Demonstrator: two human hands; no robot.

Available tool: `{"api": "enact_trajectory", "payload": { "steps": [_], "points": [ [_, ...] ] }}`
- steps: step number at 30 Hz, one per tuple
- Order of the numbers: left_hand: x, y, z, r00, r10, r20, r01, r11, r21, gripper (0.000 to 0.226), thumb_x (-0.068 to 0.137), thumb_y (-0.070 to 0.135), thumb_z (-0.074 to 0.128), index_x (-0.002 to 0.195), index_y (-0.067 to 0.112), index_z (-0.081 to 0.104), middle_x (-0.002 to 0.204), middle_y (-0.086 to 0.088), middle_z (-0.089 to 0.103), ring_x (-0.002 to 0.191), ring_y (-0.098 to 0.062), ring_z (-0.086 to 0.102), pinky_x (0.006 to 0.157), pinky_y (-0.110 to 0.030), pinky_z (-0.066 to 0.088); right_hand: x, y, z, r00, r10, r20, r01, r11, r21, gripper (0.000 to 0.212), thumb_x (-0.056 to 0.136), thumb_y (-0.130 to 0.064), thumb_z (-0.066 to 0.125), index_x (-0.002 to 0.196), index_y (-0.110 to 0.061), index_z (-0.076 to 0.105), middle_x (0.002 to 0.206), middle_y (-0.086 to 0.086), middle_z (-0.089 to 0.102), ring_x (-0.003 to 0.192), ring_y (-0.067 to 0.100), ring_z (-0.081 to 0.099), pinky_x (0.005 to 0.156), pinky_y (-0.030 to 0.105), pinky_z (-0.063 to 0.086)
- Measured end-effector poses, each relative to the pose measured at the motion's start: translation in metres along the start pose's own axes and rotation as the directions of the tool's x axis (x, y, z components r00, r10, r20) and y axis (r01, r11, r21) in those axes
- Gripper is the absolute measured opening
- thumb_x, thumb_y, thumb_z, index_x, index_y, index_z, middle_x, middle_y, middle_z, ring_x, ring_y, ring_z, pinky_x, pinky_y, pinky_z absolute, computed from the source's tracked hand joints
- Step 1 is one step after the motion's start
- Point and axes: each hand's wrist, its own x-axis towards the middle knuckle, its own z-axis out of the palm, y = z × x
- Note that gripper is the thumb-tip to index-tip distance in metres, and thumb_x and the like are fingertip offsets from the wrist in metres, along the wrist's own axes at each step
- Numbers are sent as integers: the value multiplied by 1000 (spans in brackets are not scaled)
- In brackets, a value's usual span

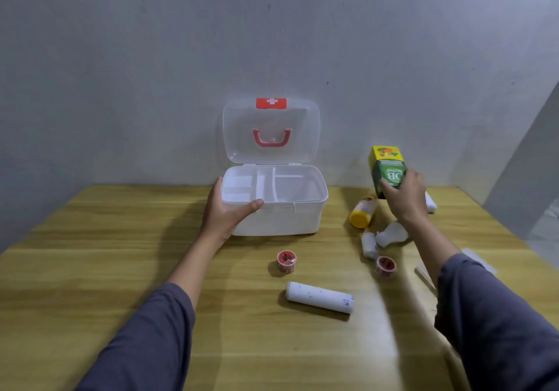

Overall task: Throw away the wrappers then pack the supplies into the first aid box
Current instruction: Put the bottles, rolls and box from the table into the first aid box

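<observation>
- The first aid box [281, 221] stands on the tabletop [121, 239] at its far edge, against the wall, lid [270, 130] swung up and leaning back, red handle and red latch with a white cross showing through the clear plastic.
- Inside it I see a white divided tray [251, 186] over the left part and an open well on the right; every compartment I can see holds nothing.
- My left hand [225, 212] grips the box's near-left corner, thumb along the front rim, fingers wrapped around the left side.
- My right hand [406, 197] is raised above the far-right part of the tabletop, fingers closed around a green and yellow carton [387, 167] held upside down, well to the right of the box.
- Under that hand, a bottle with a yellow cap [363, 210] lies on its side, with a crumpled white wrapper [391, 235] and a small white roll [369, 244] just nearer to me.
- Two red tape rolls lie nearer the middle: one [286, 261] in front of the box, the other [386, 266] right of it.
- A long white bandage roll [320, 297] lies toward the near edge, apart from the rest.
- Flat pale items [479, 259] at the right edge are partly hidden by my sleeve.
</observation>
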Motion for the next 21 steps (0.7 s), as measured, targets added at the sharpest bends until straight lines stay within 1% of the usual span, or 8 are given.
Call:
{"api": "enact_trajectory", "payload": {
  "steps": [3,6,9,11,13,15,17,21],
  "points": [
    [-1,3,0,1000,-14,8,14,1000,3,109,46,55,81,142,26,36,135,13,44,127,-10,41,100,-29,36,-8,-23,-11,981,-188,44,183,979,90,43,84,-18,61,121,0,50,118,23,55,110,35,49,86,36,40],
    [-1,5,-1,1000,-21,15,21,1000,3,117,44,58,80,146,24,33,143,10,41,131,-10,38,105,-31,35,-19,-45,-16,929,-327,174,294,936,192,49,85,-17,63,129,-5,47,122,19,58,109,31,55,86,36,44],
    [-1,8,-1,1000,0,18,1,1000,-7,101,45,54,81,135,31,43,132,15,51,119,-1,49,97,-23,40,-30,-58,-14,849,-430,307,384,901,200,51,85,-15,63,132,-6,46,125,17,57,109,27,55,89,37,47],
    [0,8,-1,1000,11,17,-11,1000,-10,88,46,52,82,125,36,47,122,18,56,112,4,51,92,-20,43,-33,-65,-12,826,-450,339,400,892,210,48,86,-15,62,131,-6,47,125,17,57,106,23,54,86,33,46],
    [1,6,-1,1000,10,8,-10,1000,-15,86,46,51,83,124,37,47,123,16,57,114,0,53,91,-20,43,-32,-71,-9,816,-457,355,413,890,195,44,87,-17,59,130,-7,49,125,15,57,102,18,51,82,28,41],
    [0,6,-1,1000,17,7,-17,1000,-14,84,47,51,82,122,37,48,121,16,57,113,0,53,85,-16,42,-28,-77,-7,794,-467,389,441,883,159,43,88,-19,59,129,-9,50,126,14,56,103,19,51,80,27,39],
    [0,7,-1,1000,18,5,-18,1000,-16,82,47,52,81,121,38,47,119,18,56,110,4,51,81,-13,40,-23,-83,-4,772,-469,430,454,879,143,44,87,-25,59,129,-12,51,127,12,54,108,22,53,81,28,42],
    [0,5,-1,1000,14,1,-14,1000,-13,85,49,51,82,123,40,41,126,14,50,113,-3,49,82,-10,37,-17,-95,4,757,-450,474,474,877,76,46,83,-37,64,125,-19,55,122,11,52,104,22,51,81,30,48]
  ]
}}
